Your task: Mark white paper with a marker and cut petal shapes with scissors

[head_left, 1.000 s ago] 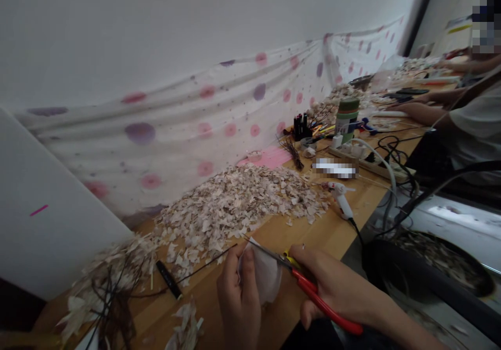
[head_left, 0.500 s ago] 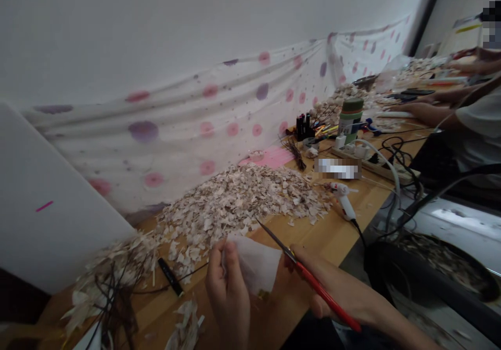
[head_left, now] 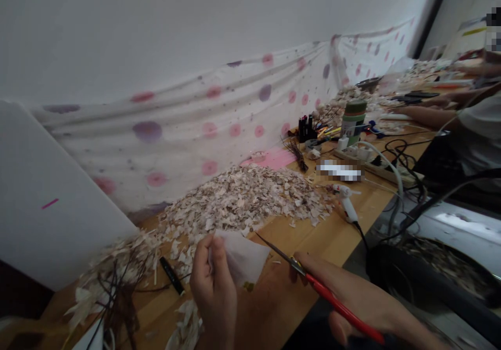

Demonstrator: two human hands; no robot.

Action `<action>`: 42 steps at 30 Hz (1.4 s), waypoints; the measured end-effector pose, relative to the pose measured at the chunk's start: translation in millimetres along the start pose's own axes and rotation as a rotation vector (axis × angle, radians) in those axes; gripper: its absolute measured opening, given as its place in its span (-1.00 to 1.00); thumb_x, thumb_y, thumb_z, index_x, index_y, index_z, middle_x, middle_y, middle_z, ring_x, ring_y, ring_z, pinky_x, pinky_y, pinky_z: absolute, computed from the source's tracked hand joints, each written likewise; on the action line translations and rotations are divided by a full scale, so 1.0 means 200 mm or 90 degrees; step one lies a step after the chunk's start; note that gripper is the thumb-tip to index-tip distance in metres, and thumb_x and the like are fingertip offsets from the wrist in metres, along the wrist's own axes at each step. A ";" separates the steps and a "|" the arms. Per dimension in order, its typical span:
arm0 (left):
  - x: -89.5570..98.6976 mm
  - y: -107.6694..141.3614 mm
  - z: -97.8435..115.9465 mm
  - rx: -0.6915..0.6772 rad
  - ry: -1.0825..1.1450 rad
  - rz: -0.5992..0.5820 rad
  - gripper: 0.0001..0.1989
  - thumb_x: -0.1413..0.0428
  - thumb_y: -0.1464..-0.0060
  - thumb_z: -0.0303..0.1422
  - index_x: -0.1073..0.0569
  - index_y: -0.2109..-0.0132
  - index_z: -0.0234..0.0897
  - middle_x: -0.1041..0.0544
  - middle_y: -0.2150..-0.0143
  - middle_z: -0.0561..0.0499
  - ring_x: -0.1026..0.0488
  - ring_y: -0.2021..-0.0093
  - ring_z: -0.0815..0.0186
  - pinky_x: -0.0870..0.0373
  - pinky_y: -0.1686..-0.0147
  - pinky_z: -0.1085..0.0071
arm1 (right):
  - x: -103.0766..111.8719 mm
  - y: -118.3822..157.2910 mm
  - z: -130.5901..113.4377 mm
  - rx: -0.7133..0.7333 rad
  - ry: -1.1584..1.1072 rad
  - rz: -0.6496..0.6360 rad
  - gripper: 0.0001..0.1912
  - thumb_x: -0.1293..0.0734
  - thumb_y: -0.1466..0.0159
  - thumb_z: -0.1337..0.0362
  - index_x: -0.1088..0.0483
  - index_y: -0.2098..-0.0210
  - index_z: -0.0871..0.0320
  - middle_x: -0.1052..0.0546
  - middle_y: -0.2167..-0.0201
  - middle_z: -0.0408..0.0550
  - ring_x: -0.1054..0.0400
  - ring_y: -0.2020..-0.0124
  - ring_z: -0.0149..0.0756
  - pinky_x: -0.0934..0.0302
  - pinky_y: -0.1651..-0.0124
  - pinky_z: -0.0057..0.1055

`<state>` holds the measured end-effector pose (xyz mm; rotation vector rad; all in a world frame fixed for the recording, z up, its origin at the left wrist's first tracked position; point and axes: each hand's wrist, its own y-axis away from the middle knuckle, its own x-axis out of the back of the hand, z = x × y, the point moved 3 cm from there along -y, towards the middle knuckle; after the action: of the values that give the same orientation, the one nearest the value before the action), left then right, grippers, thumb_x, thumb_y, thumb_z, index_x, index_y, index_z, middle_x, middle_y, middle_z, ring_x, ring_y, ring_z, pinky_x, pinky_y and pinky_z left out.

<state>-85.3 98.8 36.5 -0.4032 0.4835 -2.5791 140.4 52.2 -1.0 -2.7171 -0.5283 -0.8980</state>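
No word, number or brand could be read. Between 2 and 3 o'clock, the green container (head_left: 355, 118) bore a pale label (head_left: 347, 130) whose print was too small and soft to make out. At 3 o'clock, a white item (head_left: 340, 171) on the table (head_left: 313, 235) was pixelated, hiding any lettering. Between 8 and 9 o'clock, the white board (head_left: 70, 235) carried a single magenta stroke (head_left: 50, 203).

The left hand (head_left: 215, 282) hides the paper's (head_left: 246, 258) left side, the right hand (head_left: 348, 282) part of the scissors (head_left: 319, 286), and the picture's edge crops a co-worker (head_left: 479, 123).
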 end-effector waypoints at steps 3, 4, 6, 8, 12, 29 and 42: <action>0.00 -0.01 0.02 -0.028 -0.007 -0.013 -0.58 -0.05 -0.14 0.03 -0.51 0.24 -0.25 -0.56 0.34 -0.01 -0.50 0.28 0.21 -0.42 0.30 0.43 | -0.01 0.00 0.01 -0.021 -0.019 -0.016 -0.04 -0.23 0.10 -0.55 -0.41 0.09 0.14 -0.51 0.26 0.03 -0.37 0.30 -0.11 -0.32 0.19 -0.24; 0.00 -0.01 0.02 -0.037 -0.012 -0.018 -0.59 -0.05 -0.14 0.03 -0.51 0.24 -0.24 -0.56 0.34 -0.01 -0.50 0.29 0.22 -0.42 0.31 0.44 | -0.01 0.00 0.01 -0.023 -0.016 -0.018 -0.05 -0.25 0.10 -0.54 -0.40 0.08 0.14 -0.50 0.25 0.03 -0.37 0.30 -0.10 -0.32 0.18 -0.24; -0.01 -0.01 0.03 -0.047 -0.025 -0.030 -0.59 -0.05 -0.15 0.03 -0.51 0.24 -0.24 -0.55 0.35 -0.01 -0.50 0.30 0.23 -0.42 0.32 0.44 | -0.01 -0.01 0.01 -0.024 -0.007 -0.016 -0.08 -0.28 0.08 -0.50 -0.39 0.07 0.13 -0.50 0.23 0.03 -0.38 0.28 -0.08 -0.31 0.17 -0.25; -0.02 -0.01 0.03 -0.053 -0.034 -0.043 -0.59 -0.04 -0.16 0.02 -0.52 0.24 -0.24 -0.55 0.35 -0.01 -0.50 0.30 0.22 -0.42 0.31 0.43 | -0.01 -0.01 0.01 -0.027 0.004 -0.012 -0.11 -0.32 0.07 -0.47 -0.37 0.05 0.13 -0.50 0.21 0.03 -0.38 0.25 -0.08 -0.30 0.16 -0.26; -0.04 0.00 0.05 -0.079 -0.033 -0.059 -0.58 -0.03 -0.17 0.02 -0.52 0.27 -0.25 -0.55 0.36 -0.03 -0.49 0.33 0.22 -0.42 0.35 0.42 | -0.01 -0.02 0.01 -0.055 0.021 -0.010 -0.15 -0.37 0.09 -0.43 -0.35 0.11 0.13 -0.49 0.23 0.01 -0.36 0.27 -0.08 -0.28 0.18 -0.26; -0.04 -0.02 -0.03 -0.026 -0.033 -0.039 -0.55 -0.03 -0.12 0.06 -0.51 0.26 -0.26 -0.56 0.34 -0.02 -0.50 0.27 0.20 -0.40 0.28 0.39 | -0.01 -0.05 0.04 -0.134 -0.017 0.019 -0.48 -0.52 -0.01 -0.02 -0.13 0.51 0.11 -0.30 0.53 -0.25 -0.13 0.48 -0.38 0.05 0.47 -0.47; 0.30 0.20 -0.64 0.264 -0.162 -0.029 -0.27 0.02 0.12 0.34 -0.50 0.25 -0.28 -0.59 0.35 -0.10 -0.52 0.28 0.07 -0.44 0.33 0.29 | 0.07 -0.09 0.46 -0.181 0.391 0.027 -0.85 -0.27 -0.26 0.31 -0.42 0.22 0.23 -0.54 0.26 0.16 -0.43 0.23 -0.08 -0.22 0.18 -0.32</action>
<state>-167.5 69.8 -82.8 -0.5838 -0.1514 -2.5347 190.7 102.1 -62.7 -2.4564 -0.2241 -1.8112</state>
